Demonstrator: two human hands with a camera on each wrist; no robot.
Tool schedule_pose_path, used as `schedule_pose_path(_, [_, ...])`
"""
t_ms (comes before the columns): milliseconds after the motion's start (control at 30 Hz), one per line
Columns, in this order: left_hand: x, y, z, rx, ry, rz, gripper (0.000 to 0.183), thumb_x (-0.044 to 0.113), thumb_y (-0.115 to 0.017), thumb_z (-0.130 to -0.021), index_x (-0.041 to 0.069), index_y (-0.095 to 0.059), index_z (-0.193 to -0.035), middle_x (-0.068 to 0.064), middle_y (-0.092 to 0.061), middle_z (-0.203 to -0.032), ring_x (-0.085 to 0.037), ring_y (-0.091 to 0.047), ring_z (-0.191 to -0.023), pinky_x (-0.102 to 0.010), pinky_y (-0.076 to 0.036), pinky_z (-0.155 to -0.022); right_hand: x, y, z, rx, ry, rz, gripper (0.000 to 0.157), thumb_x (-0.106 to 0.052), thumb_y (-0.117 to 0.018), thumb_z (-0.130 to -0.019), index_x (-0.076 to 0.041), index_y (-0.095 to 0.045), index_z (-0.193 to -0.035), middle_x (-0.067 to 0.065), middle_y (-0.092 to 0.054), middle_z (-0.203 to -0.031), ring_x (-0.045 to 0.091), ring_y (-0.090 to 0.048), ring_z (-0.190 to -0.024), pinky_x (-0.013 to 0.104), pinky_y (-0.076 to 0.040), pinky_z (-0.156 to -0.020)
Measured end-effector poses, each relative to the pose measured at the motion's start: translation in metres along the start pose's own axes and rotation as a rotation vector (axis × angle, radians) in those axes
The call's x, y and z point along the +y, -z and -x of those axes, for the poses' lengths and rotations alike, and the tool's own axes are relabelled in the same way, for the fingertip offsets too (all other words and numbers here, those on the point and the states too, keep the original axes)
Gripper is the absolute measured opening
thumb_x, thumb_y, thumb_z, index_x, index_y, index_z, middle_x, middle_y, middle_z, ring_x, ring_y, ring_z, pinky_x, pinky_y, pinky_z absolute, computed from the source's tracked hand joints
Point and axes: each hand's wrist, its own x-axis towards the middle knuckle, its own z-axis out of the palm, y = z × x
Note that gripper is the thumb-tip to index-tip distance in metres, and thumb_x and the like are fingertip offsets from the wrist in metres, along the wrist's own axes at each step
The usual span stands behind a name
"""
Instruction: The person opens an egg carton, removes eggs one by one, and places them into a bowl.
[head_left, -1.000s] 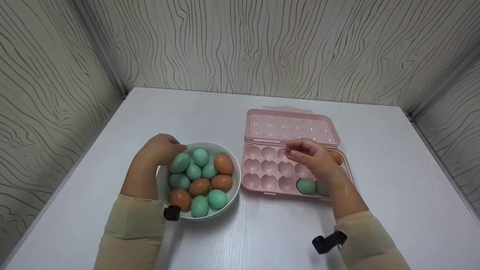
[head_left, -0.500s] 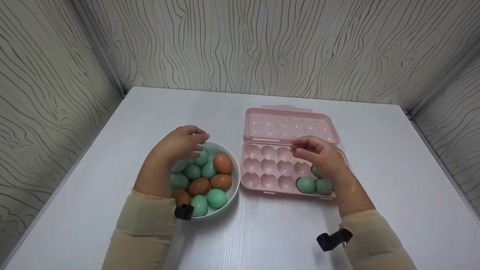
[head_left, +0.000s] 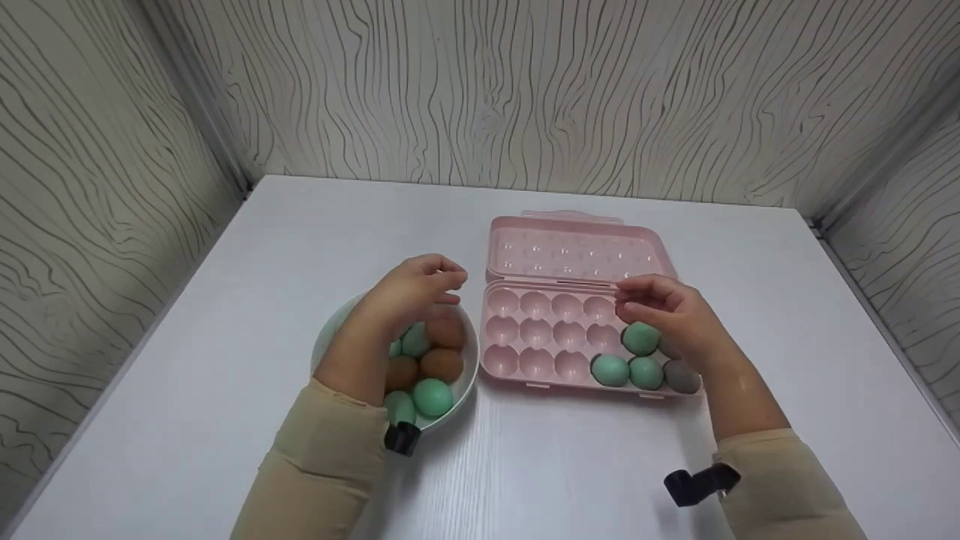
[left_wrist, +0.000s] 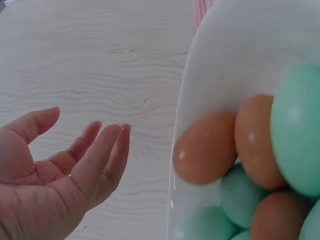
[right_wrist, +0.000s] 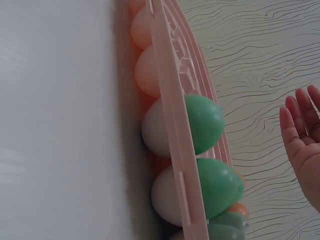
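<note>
My left hand (head_left: 412, 292) hovers over the white bowl (head_left: 322, 337), fingers loosely bent around nothing. Its empty palm shows in the left wrist view, apart from the bowl's rim. Green eggs (head_left: 433, 397) and brown eggs (head_left: 442, 365) lie piled in the bowl, some hidden by the left arm. Above the right part of the pink egg carton (head_left: 484, 367) is my right hand (head_left: 675, 315), also holding nothing, as the right wrist view confirms. Several green eggs (head_left: 610, 370) sit in the carton's right-hand cups; a brown egg (head_left: 625, 312) shows partly under the right fingers.
The carton's lid (head_left: 577, 247) lies folded back behind its base. Vacant cups (head_left: 536, 331) fill the carton's left side. All of this stands on a white table (head_left: 525, 465), with patterned panels (head_left: 495, 97) at its back and sides.
My left hand has moved rightward across the bowl, covering its left eggs. My right hand has shifted right over the carton, uncovering more green eggs there.
</note>
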Motion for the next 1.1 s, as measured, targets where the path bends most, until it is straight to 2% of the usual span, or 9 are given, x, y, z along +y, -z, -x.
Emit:
schedule_pose_path(133, [0.0, -0.013, -0.002, -0.03, -0.011, 0.014, 0.021, 0.03, -0.054, -0.09, 0.016, -0.058, -0.104, -0.001, -0.055, -0.117, -0.021, -0.056, -0.106, -0.042, -0.04, -0.096, 0.005, 0.007, 0.006, -0.013, 0.019, 0.013, 0.032, -0.004, -0.063, -0.084, 0.006, -0.055, -0.114, 0.017, -0.062, -0.103, 0.018, -0.063, -0.092, 0.025, -0.051, -0.08])
schedule_pose_path(300, [-0.001, -0.024, -0.006, -0.065, -0.047, 0.099, 0.021, 0.025, -0.055, -0.09, 0.011, -0.058, -0.105, -0.003, -0.056, -0.114, -0.023, -0.056, -0.106, -0.035, -0.047, -0.091, 0.016, 0.01, 0.013, -0.053, 0.012, 0.068, 0.034, -0.003, -0.064, -0.084, 0.008, -0.054, -0.115, 0.021, -0.058, -0.113, 0.018, -0.06, -0.099, 0.021, -0.049, -0.083])
schedule_pose_path(433, [-0.002, -0.028, -0.008, -0.087, -0.056, 0.127, 0.021, 0.024, -0.055, -0.091, 0.01, -0.058, -0.107, -0.004, -0.057, -0.113, -0.022, -0.055, -0.105, -0.033, -0.047, -0.09, 0.025, 0.01, 0.019, -0.053, 0.004, 0.14, 0.035, -0.004, -0.066, -0.082, 0.005, -0.057, -0.113, 0.02, -0.056, -0.113, 0.018, -0.059, -0.099, 0.019, -0.047, -0.084])
schedule_pose_path(667, [-0.002, -0.029, -0.008, -0.106, -0.064, 0.174, 0.02, 0.021, -0.055, -0.091, 0.01, -0.058, -0.108, -0.005, -0.058, -0.111, -0.022, -0.055, -0.104, -0.034, -0.047, -0.091, 0.037, 0.005, 0.024, -0.078, -0.05, 0.28, 0.039, -0.012, -0.072, -0.078, 0.002, -0.058, -0.112, 0.02, -0.06, -0.106, 0.033, -0.058, -0.099, 0.021, -0.048, -0.083])
schedule_pose_path(867, [-0.003, -0.031, -0.01, -0.119, -0.078, 0.191, 0.021, 0.019, -0.054, -0.091, 0.008, -0.057, -0.109, -0.007, -0.057, -0.111, -0.023, -0.055, -0.103, -0.033, -0.047, -0.089, 0.044, 0.003, 0.025, -0.143, -0.029, 0.432, 0.041, -0.021, -0.073, -0.078, -0.004, -0.06, -0.112, 0.01, -0.064, -0.109, 0.026, -0.059, -0.101, 0.025, -0.048, -0.086])
schedule_pose_path(1100, [-0.005, -0.031, -0.01, -0.128, -0.078, 0.184, 0.022, 0.021, -0.054, -0.091, 0.011, -0.056, -0.111, -0.005, -0.054, -0.116, -0.022, -0.055, -0.105, -0.033, -0.047, -0.091, 0.043, -0.001, 0.025, -0.208, 0.028, 0.658, 0.04, -0.024, -0.075, -0.075, -0.011, -0.063, -0.111, -0.001, -0.063, -0.107, 0.019, -0.054, -0.097, 0.037, -0.046, -0.086])
